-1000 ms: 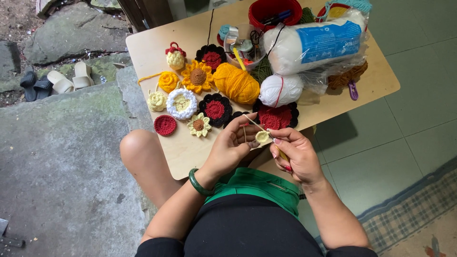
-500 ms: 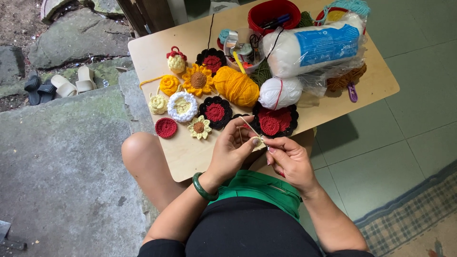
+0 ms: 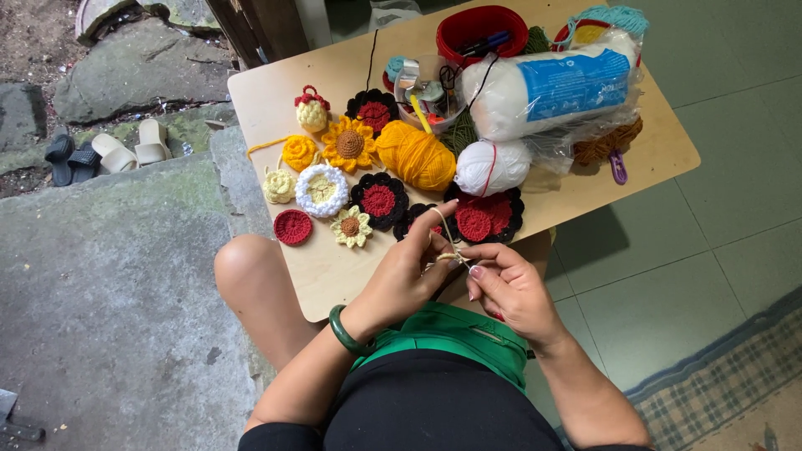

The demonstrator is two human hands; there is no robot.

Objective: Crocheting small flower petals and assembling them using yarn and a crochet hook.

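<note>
On the pale wooden table (image 3: 334, 284), the flat red crocheted disc (image 3: 293, 226) and the small cream flower with a brown centre (image 3: 351, 226) lie where they lay a second ago. Just right of them, the left hand (image 3: 401, 280) has drawn in, fingers pinched on a small cream crochet piece (image 3: 449, 257), its thin strand looped upward. The right hand (image 3: 511, 288) has closed against it, fingertips gripping a slim crochet hook (image 3: 464, 261); I judge the stitching continues.

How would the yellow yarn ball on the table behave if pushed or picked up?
The yellow yarn ball looks soft and probably light for its bulk, so it should squash under a grip. Its oval shape suggests it would roll or wobble sideways when nudged, though the crocheted sunflower and white yarn ball crowd it closely and might stop it.
</note>
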